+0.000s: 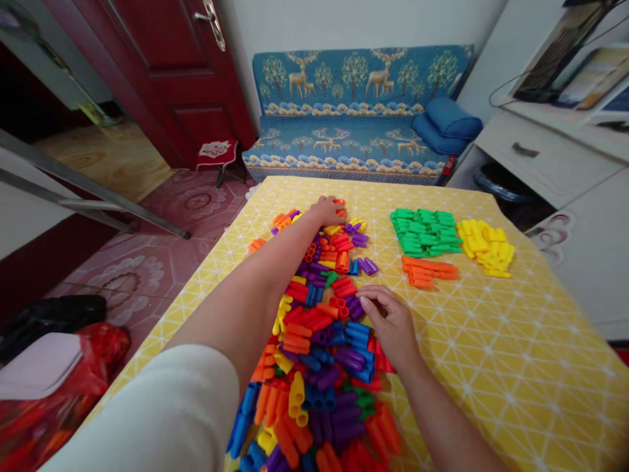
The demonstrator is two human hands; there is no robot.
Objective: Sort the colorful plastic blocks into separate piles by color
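From my head camera, I look down over a table with a yellow cloth (491, 354) patterned in white lines. A long mixed pile of plastic pieces (314, 319) in red, orange, yellow, green, blue and purple runs from the near edge towards the far side, between and beneath my arms.

My left hand (328, 211) reaches to the far end of the pile, its fingers curled over some orange pieces (340, 204); I cannot tell whether they grip any. My right hand (389, 318) is at the right edge of the pile, thumb and forefinger brought close together beside a purple piece (354, 307) and some red pieces (344, 287). I cannot tell whether anything is pinched there.

To the right, apart from the pile, lie sorted groups: green pieces (425, 233) in rows, yellow pieces (486, 246) just right of them, and an orange group (430, 271) on the near side of the green.

Beyond the table is a sofa (339, 134) with deer and trees on its blue cover; a small red tag (448, 165) at its right end is too small to read. A panel (597, 78) on the white cabinet (555, 154) at far right is too blurred to read. A red stool (216, 149) stands by the red door (171, 65) at far left.
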